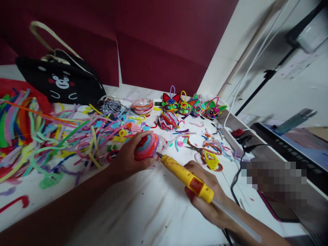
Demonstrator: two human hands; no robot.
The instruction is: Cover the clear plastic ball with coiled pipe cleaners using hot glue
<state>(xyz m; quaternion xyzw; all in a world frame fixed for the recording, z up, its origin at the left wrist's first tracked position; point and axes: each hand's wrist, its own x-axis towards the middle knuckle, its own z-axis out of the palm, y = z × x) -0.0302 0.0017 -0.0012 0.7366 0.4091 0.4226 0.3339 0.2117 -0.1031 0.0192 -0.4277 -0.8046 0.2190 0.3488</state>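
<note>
The scene is dimly lit, the left forearm (77,204) and the white tabletop (123,215) beside it being softly shadowed, while fine detail is smeared by slight blur, outer edges are stretched by wide-angle distortion, and a patch at right is pixelated.

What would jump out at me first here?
Probably the yellow glue gun in the right hand, its tip beside the striped round piece in the left hand. Beyond, right of centre, sit four looped ornaments. Bright fuzzy strips sprawl across the left.
</note>
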